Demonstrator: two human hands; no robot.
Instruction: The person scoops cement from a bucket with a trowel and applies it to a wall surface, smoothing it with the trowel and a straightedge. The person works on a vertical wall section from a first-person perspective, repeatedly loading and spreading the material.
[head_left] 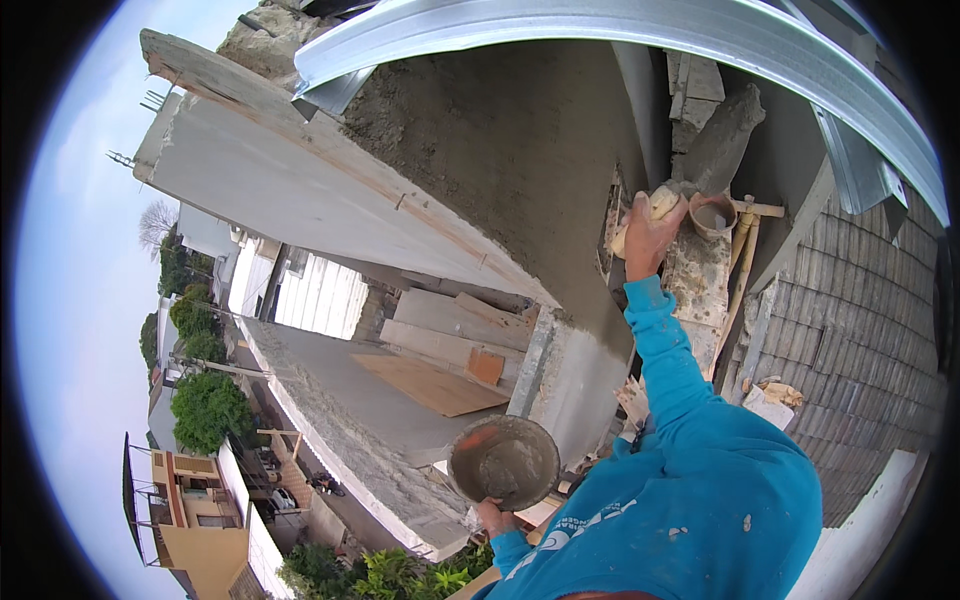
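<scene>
Soft daylight, bright sky (75, 240), sheen on metal beam (480, 28), fisheye bowing, black corners

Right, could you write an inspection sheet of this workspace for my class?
Surface: grey wall, rough toward its upper left.
Things: round bucket holding grey mix; pale yellowish object, kind unclear.
Clutter: small brownish pot and bamboo poles right of the pale yellowish object.
Hands: left hand grips the bucket's rim; right hand holds the pale yellowish object.
Cables: nothing seen near the hands.
Surroundings: metal channel along the top, tiled roof at right, trees and houses at left.
</scene>
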